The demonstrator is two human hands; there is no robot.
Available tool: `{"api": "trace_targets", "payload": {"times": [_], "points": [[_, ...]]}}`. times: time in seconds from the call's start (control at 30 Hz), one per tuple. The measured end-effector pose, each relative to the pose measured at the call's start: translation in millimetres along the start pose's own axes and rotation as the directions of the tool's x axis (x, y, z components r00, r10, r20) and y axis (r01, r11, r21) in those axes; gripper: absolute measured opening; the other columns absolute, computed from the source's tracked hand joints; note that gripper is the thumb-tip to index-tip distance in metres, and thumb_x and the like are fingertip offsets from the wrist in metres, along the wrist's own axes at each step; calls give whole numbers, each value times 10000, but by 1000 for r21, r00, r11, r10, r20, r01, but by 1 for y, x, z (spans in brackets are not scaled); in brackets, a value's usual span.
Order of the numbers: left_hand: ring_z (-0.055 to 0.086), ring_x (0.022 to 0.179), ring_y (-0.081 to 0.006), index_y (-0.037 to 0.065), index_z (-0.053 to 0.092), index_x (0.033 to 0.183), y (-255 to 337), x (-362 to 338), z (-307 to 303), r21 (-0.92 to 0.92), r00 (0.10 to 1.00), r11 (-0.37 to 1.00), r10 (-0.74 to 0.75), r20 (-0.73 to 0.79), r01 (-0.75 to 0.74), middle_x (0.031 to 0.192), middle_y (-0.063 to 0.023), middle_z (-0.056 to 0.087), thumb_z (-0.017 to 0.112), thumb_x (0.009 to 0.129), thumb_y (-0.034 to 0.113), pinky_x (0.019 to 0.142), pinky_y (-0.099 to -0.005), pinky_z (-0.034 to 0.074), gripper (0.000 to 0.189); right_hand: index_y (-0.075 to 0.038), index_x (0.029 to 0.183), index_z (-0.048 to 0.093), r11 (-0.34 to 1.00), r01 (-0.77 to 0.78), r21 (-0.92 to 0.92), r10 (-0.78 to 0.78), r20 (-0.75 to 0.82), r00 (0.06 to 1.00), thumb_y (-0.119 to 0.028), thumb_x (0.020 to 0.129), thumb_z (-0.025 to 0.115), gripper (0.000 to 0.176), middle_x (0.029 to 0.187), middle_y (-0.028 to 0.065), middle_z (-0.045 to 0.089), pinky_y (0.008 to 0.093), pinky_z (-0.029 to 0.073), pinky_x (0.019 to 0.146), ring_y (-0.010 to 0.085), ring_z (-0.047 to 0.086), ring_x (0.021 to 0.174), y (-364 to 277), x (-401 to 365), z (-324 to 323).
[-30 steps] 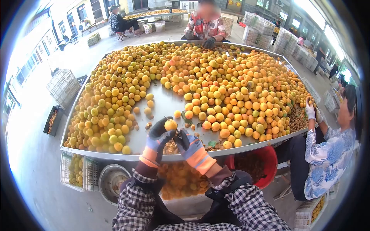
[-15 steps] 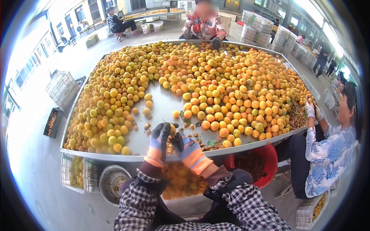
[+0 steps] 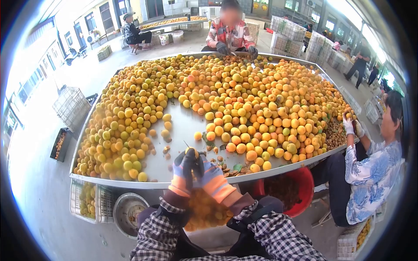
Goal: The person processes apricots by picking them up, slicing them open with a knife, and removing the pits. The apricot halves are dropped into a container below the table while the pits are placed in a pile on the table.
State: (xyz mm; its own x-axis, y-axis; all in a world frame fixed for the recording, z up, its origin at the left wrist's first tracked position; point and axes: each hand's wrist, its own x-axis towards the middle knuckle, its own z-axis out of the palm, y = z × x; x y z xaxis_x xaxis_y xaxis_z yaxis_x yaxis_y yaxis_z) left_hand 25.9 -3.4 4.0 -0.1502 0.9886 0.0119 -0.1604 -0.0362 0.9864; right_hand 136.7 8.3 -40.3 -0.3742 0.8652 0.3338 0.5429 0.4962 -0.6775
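Over the near edge of the metal table (image 3: 174, 126), my two gloved hands are together. An apricot (image 3: 192, 152) is in the closed fingers of my left hand (image 3: 183, 168). My right hand (image 3: 207, 169) is closed against its right side. A thin metal blade (image 3: 186, 144) pokes up past the fruit, pointing up and left; its handle is hidden, apparently in my right hand. Whole apricots (image 3: 261, 117) are heaped across the table, and split pieces lie just beyond my hands. Below my hands is a container of blurred orange fruit (image 3: 207, 211).
A red tub (image 3: 300, 191) and a metal basin (image 3: 129, 214) stand below the table edge. White crates (image 3: 104, 204) of fruit sit at left. One co-worker (image 3: 370, 174) sits at right, another (image 3: 230, 32) at the far side, both with hands at the fruit.
My hands have drawn slightly down toward me and closer together around the apricot. The far co-worker's hands have shifted over the table's far edge.
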Motion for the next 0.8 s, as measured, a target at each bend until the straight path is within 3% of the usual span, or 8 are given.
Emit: {"api": "trace_targets", "payload": {"times": [0.23,0.3,0.33,0.47,0.53,0.57,0.63,0.8], "points": [[568,621,-99,-22,644,999,0,3,-6,-136,996,989,-53,77,63,709,-27,616,536,951,301,569,-218,438,344,-32,1067,508,993,-49,-105,60,111,992,-195,881,554,252,911,209,636,447,504,699,389,626,836,-5,7,-13],[614,794,-102,-26,628,1048,-24,13,-18,224,976,950,216,30,-217,864,-46,662,614,909,162,700,-236,499,235,-26,1117,498,986,-96,-138,106,69,992,-199,878,551,300,949,223,632,449,505,713,389,625,858,-14,6,-31],[606,916,-111,-34,601,1118,-23,15,-19,107,991,988,105,87,-114,1017,-66,658,653,865,54,816,-267,508,273,-22,1194,481,993,-43,-113,36,-68,997,-197,882,540,362,1016,243,617,463,499,742,395,619,900,-8,2,-28],[612,922,-128,1,603,1158,-20,18,-20,338,963,905,208,173,-257,1024,-95,668,715,806,81,786,-281,504,378,-53,1400,306,967,-157,-203,172,57,983,-221,904,516,564,1160,259,567,481,482,790,410,598,971,-19,7,-46],[616,889,-131,1,615,1128,-8,12,-16,355,955,888,252,157,-293,962,-84,665,701,806,69,755,-273,509,340,-71,1448,220,992,-125,25,125,0,992,-233,918,494,619,1210,261,543,474,484,789,404,597,983,-17,8,-42],[618,858,-132,-6,619,1108,-3,12,-14,356,957,889,252,142,-287,930,-78,660,686,810,61,730,-270,511,312,-73,1466,172,966,-178,-190,211,168,963,-249,931,477,641,1219,256,538,468,484,786,386,600,999,-15,9,-44],[618,777,-130,-17,627,1064,4,11,-11,495,911,771,394,122,-400,864,-71,651,650,815,36,681,-263,512,256,-44,1368,339,992,-71,-104,83,119,989,-198,905,486,509,1158,233,562,450,489,774,358,616,959,-6,9,-33],[618,758,-142,-61,600,1029,1,8,-12,295,925,876,360,124,-381,853,-73,649,641,855,109,683,-260,509,246,-39,1038,557,994,89,-56,-89,1,996,-117,855,504,205,932,182,608,407,492,726,326,617,875,12,3,-1]]}}
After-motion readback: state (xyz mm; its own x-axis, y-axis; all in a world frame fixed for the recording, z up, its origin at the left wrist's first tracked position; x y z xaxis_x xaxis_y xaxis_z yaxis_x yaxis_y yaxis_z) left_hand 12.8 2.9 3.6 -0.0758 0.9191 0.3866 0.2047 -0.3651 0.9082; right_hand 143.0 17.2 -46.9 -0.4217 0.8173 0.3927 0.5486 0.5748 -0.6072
